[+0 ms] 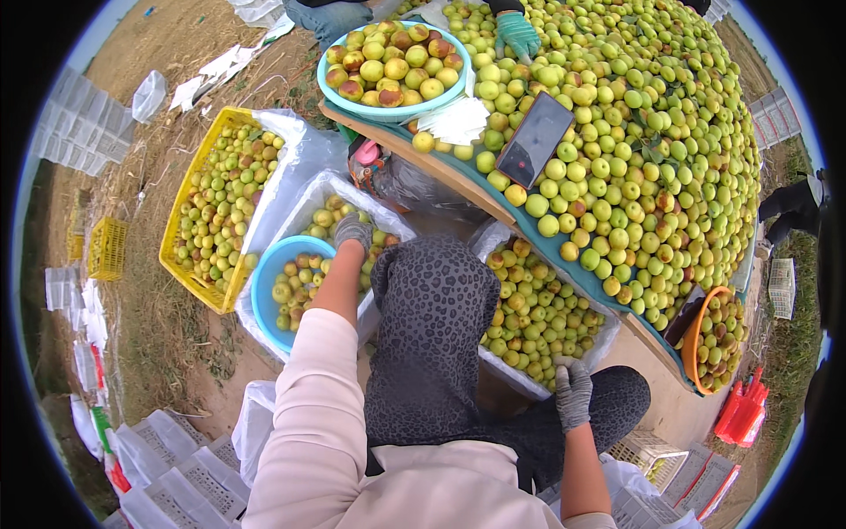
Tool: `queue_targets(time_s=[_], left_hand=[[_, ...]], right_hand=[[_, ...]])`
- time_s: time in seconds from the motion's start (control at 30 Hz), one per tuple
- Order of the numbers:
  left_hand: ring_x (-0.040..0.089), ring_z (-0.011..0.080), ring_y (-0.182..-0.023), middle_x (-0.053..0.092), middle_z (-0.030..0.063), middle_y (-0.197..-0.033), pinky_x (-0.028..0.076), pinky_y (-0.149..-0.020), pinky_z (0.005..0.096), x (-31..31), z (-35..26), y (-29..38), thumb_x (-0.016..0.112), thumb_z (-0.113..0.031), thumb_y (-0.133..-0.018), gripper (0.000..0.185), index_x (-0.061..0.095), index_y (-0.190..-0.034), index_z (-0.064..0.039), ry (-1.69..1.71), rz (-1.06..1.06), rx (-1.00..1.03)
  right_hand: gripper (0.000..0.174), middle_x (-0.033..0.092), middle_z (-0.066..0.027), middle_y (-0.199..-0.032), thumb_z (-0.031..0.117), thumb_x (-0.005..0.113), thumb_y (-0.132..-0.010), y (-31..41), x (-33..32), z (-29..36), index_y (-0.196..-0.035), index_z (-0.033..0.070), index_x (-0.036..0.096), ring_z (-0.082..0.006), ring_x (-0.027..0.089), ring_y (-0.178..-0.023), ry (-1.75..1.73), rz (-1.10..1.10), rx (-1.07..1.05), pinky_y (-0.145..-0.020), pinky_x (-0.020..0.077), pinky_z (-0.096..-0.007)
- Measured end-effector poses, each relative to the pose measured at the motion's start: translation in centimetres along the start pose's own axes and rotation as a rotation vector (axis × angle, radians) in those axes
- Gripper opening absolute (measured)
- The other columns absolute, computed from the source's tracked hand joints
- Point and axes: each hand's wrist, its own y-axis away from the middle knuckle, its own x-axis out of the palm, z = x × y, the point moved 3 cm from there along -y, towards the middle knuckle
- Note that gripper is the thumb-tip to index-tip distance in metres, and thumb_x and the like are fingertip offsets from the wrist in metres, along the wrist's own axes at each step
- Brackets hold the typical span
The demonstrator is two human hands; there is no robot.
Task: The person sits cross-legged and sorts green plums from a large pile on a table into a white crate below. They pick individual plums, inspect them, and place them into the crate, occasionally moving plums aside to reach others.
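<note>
My left hand [353,230], in a grey knit glove, reaches into a crate lined with white plastic [305,206]. Its fingers are down among green-and-brown jujubes [332,210], so I cannot see whether it grips one. Under my left forearm, a blue basin [266,297] of jujubes rests on that crate. My right hand [574,395], gloved alike, is at the near corner of a second lined crate [603,340], close to its jujubes [538,311]. The fingers are partly bent, and what lies inside them is hidden.
A jujube heap [634,152] covers the wood-edged table [423,159] ahead, with a phone [535,140] on it. A light-blue basin [324,82] and an orange basin [691,347] hold more. A yellow crate [173,228] stands left. Opposite is another person's green-gloved hand [517,34].
</note>
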Motion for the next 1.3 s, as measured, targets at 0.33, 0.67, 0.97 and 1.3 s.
queue_targets(time_s=[0.33, 0.67, 0.97, 1.3], left_hand=[[0.051, 0.0331, -0.122, 0.043, 0.0191, -0.14, 0.045, -0.098, 0.0401, 1.5, -0.7, -1.8, 0.066, -0.027, -0.081, 0.055, 0.049, -0.131, -0.013, -0.12, -0.003, -0.085], [0.06, 0.0244, -0.101, 0.054, 0.0134, -0.119, 0.052, -0.085, 0.036, 0.7, 1.0, 2.0, 0.074, -0.027, -0.078, 0.059, 0.048, -0.126, -0.004, 0.799, -0.047, 0.114], [0.06, 0.0217, -0.1, 0.052, 0.0164, -0.123, 0.053, -0.086, 0.0312, -6.9, -1.5, 14.3, 0.07, -0.022, -0.08, 0.065, 0.041, -0.135, -0.004, 1.908, 0.351, 0.26], [0.049, 0.0142, -0.066, 0.05, 0.0139, -0.104, 0.039, -0.052, 0.0268, -14.7, -12.2, 22.0, 0.064, -0.029, -0.085, 0.049, 0.048, -0.128, -0.01, 2.089, 1.061, 0.866]], right_hand=[[0.017, 0.059, -0.0171, -0.084, 0.015, 0.055, -0.089, -0.3, 2.8, 0.2, -0.093, 0.0, 0.063, -0.0324, 0.056, -0.077, -0.102, 0.036, 0.043, -0.074, 0.0455, -0.0403], [0.013, 0.064, -0.008, -0.09, 0.008, 0.055, -0.092, -0.4, 4.1, 1.3, -0.097, 0.002, 0.065, -0.0176, 0.06, -0.086, -0.019, 0.212, 0.115, -0.082, 0.047, -0.0298], [0.015, 0.064, -0.0057, -0.091, 0.012, 0.054, -0.094, -0.1, 3.8, -0.2, -0.098, 0.002, 0.065, -0.0149, 0.059, -0.087, -0.094, 0.182, 0.034, -0.082, 0.0466, -0.0283], [0.027, 0.065, -0.0055, -0.094, 0.027, 0.055, -0.096, -1.0, 3.4, 5.8, -0.104, 0.003, 0.062, -0.0127, 0.058, -0.086, -0.398, 0.062, -0.08, -0.077, 0.047, -0.0265]])
